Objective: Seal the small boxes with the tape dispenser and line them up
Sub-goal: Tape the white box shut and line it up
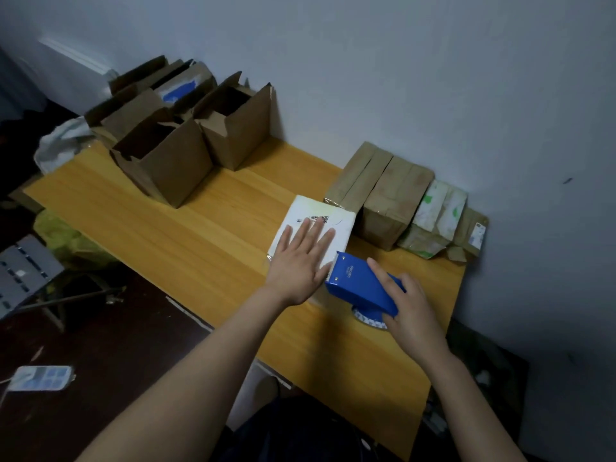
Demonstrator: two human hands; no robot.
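Gripping blue tape dispenser (360, 288) in curled right hand (411, 311), near right; pressing flat left hand (300, 261) on white box (321, 218).
Probably light, stiff, slick under tape: best pinned flat from above. Lying just beyond the grip, near corner at dispenser's blade; sealed row (393, 201) just right, farther back.

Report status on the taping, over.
Left hand flat on white box. Right hand grips blue tape dispenser at its near edge. Sealed boxes alongside, nothing blocking.

Dispenser (361, 286) right of box (316, 225); row (393, 198) behind.
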